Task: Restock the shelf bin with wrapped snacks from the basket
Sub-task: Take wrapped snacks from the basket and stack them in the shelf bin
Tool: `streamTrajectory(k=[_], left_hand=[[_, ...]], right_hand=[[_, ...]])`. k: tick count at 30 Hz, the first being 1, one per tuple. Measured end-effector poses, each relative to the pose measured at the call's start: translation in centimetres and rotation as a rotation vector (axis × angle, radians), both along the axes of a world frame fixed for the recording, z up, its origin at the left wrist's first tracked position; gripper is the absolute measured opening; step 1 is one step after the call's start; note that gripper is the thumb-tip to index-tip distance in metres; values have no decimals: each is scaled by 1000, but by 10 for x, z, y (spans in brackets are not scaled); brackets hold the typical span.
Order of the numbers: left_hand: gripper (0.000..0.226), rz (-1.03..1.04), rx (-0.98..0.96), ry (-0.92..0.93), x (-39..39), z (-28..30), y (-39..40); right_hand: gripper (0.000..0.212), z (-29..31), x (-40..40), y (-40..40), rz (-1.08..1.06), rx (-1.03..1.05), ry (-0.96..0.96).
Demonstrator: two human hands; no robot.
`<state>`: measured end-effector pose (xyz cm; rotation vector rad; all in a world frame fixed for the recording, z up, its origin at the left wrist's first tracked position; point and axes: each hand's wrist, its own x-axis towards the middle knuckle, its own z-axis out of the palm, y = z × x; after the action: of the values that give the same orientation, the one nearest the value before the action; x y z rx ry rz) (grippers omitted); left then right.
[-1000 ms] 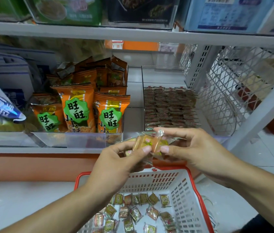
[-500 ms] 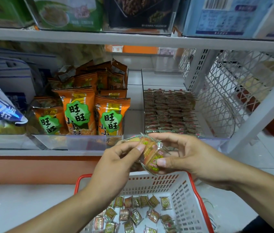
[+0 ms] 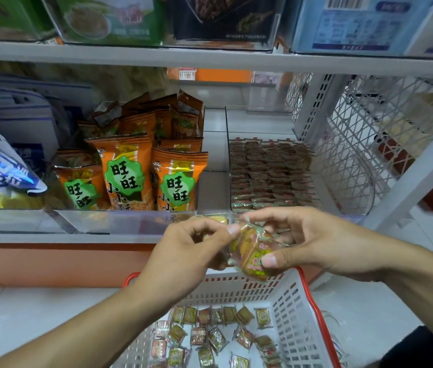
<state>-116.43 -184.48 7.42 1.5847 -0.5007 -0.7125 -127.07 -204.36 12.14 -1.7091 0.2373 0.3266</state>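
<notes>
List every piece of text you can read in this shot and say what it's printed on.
"旺旺" in a green badge on the middle orange snack bag, with "小小酥" below it.
"旺旺" on the right orange bag and the left orange bag.
Blue-and-white bag: large characters, cut off, unreadable.
Upper-shelf boxes: barcode and print, blurred.
Wrapped snacks in both hands and in the basket: too small.

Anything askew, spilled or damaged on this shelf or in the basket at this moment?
Nothing looks damaged or spilled. The wrapped snacks in the clear shelf bin lie in tidy rows, while those in the basket lie loose at mixed angles. The orange bags lean unevenly. Both the left hand and right hand hold a few snacks.
</notes>
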Motion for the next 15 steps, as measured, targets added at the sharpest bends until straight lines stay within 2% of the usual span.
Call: streamTrajectory(k=[4, 9, 11, 13, 15], left_hand=[[49, -9, -30, 12, -2, 1, -1], [50, -112, -158, 59, 8, 6, 6], [47, -142, -213, 56, 11, 6, 9], [43, -130, -215, 27, 13, 7, 9], [37, -57, -195, -7, 12, 11, 8]], right_hand=[[50, -2, -1, 3, -49, 204, 103], [38, 5, 1, 5, -82, 805, 209], [42, 6, 1, 5, -89, 956, 198], [57, 5, 1, 3, -114, 980, 190], [63, 3, 2, 1, -114, 843, 173]])
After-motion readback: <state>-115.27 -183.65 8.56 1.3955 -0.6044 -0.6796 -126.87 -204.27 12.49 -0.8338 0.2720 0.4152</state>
